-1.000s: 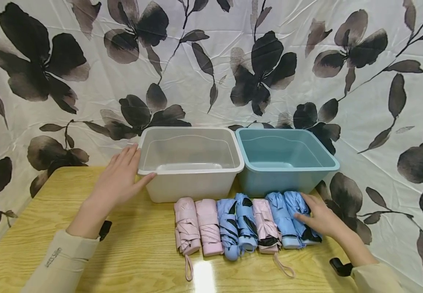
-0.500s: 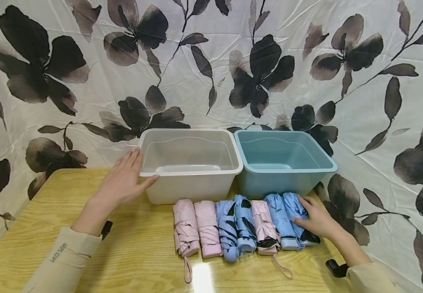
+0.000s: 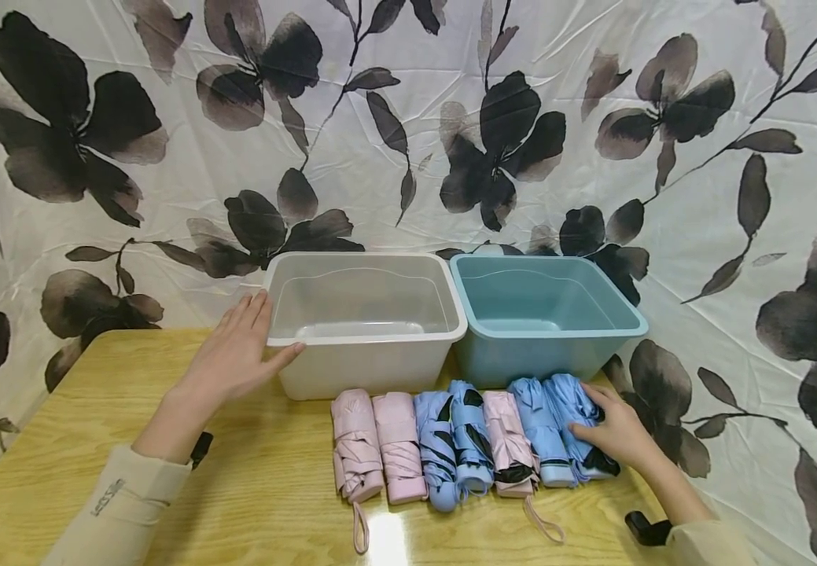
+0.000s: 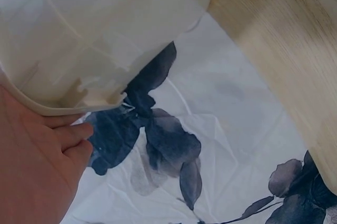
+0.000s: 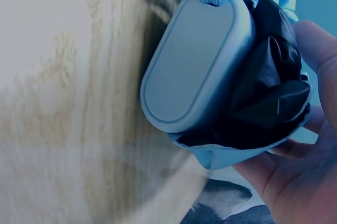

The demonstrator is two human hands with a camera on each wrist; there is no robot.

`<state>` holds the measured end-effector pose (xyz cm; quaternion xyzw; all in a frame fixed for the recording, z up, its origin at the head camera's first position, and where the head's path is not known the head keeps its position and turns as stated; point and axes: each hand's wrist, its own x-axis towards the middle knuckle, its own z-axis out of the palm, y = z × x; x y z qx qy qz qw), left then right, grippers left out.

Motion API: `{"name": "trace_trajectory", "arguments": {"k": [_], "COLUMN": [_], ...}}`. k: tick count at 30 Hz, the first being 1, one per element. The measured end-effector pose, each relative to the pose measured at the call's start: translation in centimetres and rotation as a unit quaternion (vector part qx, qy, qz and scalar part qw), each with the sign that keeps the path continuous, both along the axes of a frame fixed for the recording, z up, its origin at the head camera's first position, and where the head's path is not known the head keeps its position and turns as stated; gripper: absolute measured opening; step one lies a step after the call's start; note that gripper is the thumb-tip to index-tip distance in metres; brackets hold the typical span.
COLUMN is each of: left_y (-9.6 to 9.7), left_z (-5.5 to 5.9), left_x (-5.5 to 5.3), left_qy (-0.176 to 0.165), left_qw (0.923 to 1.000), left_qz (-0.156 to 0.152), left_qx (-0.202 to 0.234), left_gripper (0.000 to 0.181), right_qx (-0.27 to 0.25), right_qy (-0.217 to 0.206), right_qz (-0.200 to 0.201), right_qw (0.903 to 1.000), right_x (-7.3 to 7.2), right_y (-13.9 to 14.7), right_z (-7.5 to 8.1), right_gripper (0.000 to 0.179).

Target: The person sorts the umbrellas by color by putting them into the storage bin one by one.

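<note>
My left hand [image 3: 231,354] lies against the left end of a white plastic bin [image 3: 366,365], its fingers fairly straight along the side and the thumb at the front rim. In the left wrist view, fingertips [image 4: 76,134] sit just under the bin's rim. My right hand [image 3: 616,428] holds the rightmost blue folding umbrella [image 3: 569,409], thumb on one side and fingers round the other. The right wrist view shows this umbrella's pale oval handle end [image 5: 189,63] and black inner cloth [image 5: 268,87] close up, with a thumb [image 5: 316,45] beside it.
More folded umbrellas lie side by side in the row, such as a pink one [image 3: 356,440] at its left end and a blue one [image 3: 541,428] beside the held one. A blue bin [image 3: 542,354] stands right of the white bin. Behind hangs a flowered cloth [image 3: 380,47]; all rests on a wooden table [image 3: 259,487].
The head view has shifted a little, so the scene sits slightly lower and further left. Both hands keep their places at the white bin and the rightmost umbrella.
</note>
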<state>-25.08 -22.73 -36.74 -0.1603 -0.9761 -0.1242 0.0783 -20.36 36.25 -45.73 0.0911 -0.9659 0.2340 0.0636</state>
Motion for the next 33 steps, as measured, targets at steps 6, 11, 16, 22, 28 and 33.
{"name": "trace_trajectory", "arguments": {"k": [6, 11, 16, 22, 28, 33], "left_y": [-0.1, 0.0, -0.1, 0.0, 0.0, -0.1], "left_z": [0.0, -0.1, -0.2, -0.1, 0.0, -0.1], "left_x": [0.1, 0.0, 0.0, 0.0, 0.0, 0.0], "left_qy": [0.001, 0.006, 0.008, 0.007, 0.003, 0.001], "left_qw": [1.0000, 1.0000, 1.0000, 1.0000, 1.0000, 1.0000], "left_qz": [0.000, -0.002, -0.001, -0.001, 0.001, 0.002], "left_qx": [0.000, 0.000, 0.001, -0.001, 0.001, -0.004], "left_gripper": [0.104, 0.103, 0.103, 0.103, 0.103, 0.103], "right_qx": [-0.033, -0.054, -0.091, -0.128, -0.176, -0.189], "right_qy": [0.001, -0.015, -0.013, 0.006, 0.027, 0.061], "right_qz": [-0.013, -0.034, -0.054, -0.065, -0.062, -0.064], "right_qw": [0.9994, 0.9978, 0.9943, 0.9897, 0.9820, 0.9779], "right_x": [0.3, 0.9, 1.8, 2.9, 3.7, 4.3], "right_y": [0.5, 0.7, 0.7, 0.5, 0.0, -0.5], "right_z": [-0.2, 0.0, 0.6, 1.6, 3.0, 4.7], "right_gripper": [0.080, 0.081, 0.080, 0.080, 0.082, 0.081]}}
